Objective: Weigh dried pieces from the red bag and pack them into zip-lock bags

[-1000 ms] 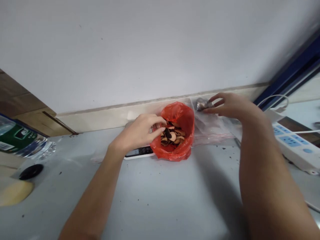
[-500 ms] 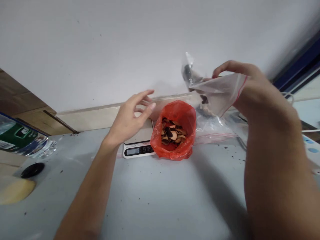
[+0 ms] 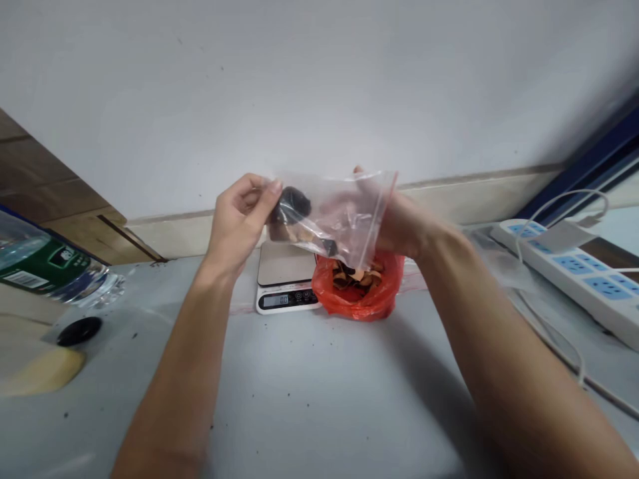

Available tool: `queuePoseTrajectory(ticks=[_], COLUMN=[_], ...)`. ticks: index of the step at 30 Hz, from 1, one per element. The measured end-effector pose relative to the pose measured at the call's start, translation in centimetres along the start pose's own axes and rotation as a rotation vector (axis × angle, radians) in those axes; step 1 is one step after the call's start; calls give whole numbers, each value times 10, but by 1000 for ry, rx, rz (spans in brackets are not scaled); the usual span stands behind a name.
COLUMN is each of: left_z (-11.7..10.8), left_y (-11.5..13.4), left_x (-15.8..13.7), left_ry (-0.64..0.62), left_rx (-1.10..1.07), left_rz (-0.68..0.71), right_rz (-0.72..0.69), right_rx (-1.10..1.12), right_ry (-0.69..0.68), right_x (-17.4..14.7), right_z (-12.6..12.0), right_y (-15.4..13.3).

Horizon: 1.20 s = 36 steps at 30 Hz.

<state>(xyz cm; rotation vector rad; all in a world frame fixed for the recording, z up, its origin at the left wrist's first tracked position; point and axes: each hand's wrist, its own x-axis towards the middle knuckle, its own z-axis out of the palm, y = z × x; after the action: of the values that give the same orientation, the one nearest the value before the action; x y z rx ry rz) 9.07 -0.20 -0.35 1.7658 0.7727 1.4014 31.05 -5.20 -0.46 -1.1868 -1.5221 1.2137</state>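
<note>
A clear zip bag (image 3: 344,219) with dark and pale dried pieces inside hangs between my hands, above the scale and the red bag. Thumb and fingers of my left hand (image 3: 242,216) pinch its left end, beside a round black piece. My right hand (image 3: 399,223) holds the bag from behind near its red zip edge; some fingers show only through the plastic. Under it stands an open red plastic bag (image 3: 357,303) holding brown dried slices (image 3: 369,283). The white digital scale (image 3: 287,266), its display lit, sits left of the red bag and is partly covered.
At the left lie a green-labelled water bottle (image 3: 54,266), a black lid (image 3: 80,330) and a blurred yellowish container (image 3: 44,372). A white power strip (image 3: 579,269) with cables (image 3: 554,329) occupies the right side. The wall (image 3: 319,86) rises close behind.
My right hand has brought the zip bag leftward and lower, over the red bag. My left hand, open before, has risen slightly and now grips the bag's left end.
</note>
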Motion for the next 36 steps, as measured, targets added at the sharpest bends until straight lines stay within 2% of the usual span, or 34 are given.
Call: queuePoseTrajectory(ticks=[3,5,10,12,15,17,21,23,25,36], left_z=[-10,-16,-25,-25,-21,-14,0,5,6,7], left_y=[-1,-2,-7,-10,-11,-6,11,16,18,18], left_x=[3,3,1,0,-1,-3,-8,-11,-13,-11], left_ry=[108,153,131,137,199,118,-377,-515,-558,-566], left_rx=[24,64,233,342,549,616,485,438,418,351], left_rz=[-117,-162,-208,-208,-97,-19,-83,-127,-156,-244], right_rz=[96,88,84,113,112,87,31,13,10,19], right_rx=[155,133,28,9,-61,-105,-162,-182,-195,-153], right_ry=[-29,-31,-31,-49,-52,-36,-52,-51,-42,-24], right_x=[-2,-5,-10,-10,-6,-3,0,1,0,0], right_z=[-10,-15,-14,-13,-10,-6,1,3,3,9], right_y=[0,-2,-8,-7,-4,-2,-1,-1,0,2])
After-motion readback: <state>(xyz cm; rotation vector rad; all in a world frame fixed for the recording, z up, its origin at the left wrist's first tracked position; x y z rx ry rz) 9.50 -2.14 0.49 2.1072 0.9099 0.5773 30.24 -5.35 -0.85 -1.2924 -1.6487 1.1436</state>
